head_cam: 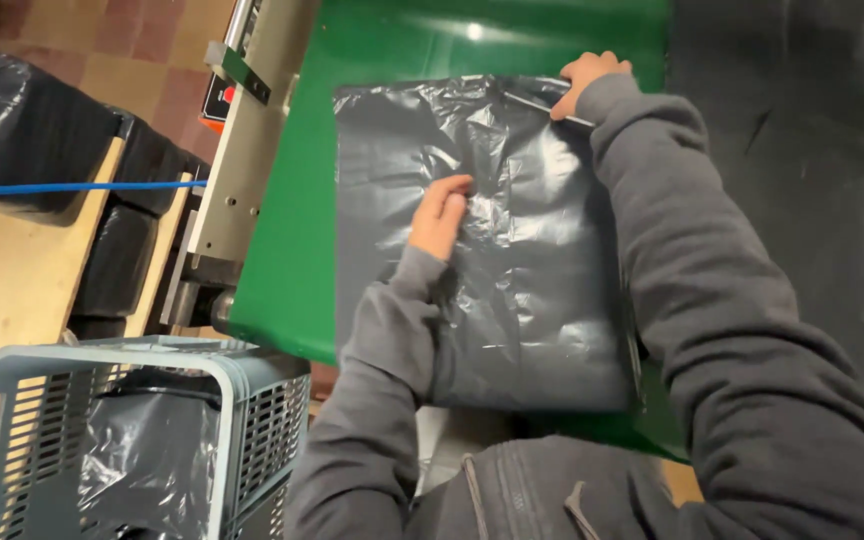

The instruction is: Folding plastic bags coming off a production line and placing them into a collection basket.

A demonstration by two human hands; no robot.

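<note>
**Grey plastic bag lying flat on the green surface**

I am watching a crinkled grey plastic bag (512, 250) lying flat on the green desk (292, 250). My left hand (440, 215) is pressing on its middle, fingers loosely curled and holding nothing. My right hand (584, 80) is pinching the bag's far right corner. A grey slotted crate (252, 400) is sitting at lower left, holding more dark bags.

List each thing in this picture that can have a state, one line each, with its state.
grey plastic bag: flat on the green surface, crinkled
left hand: pressing on the bag's middle
right hand: gripping the bag's far corner
blue-grey crate: upright, holding dark plastic bags
</note>
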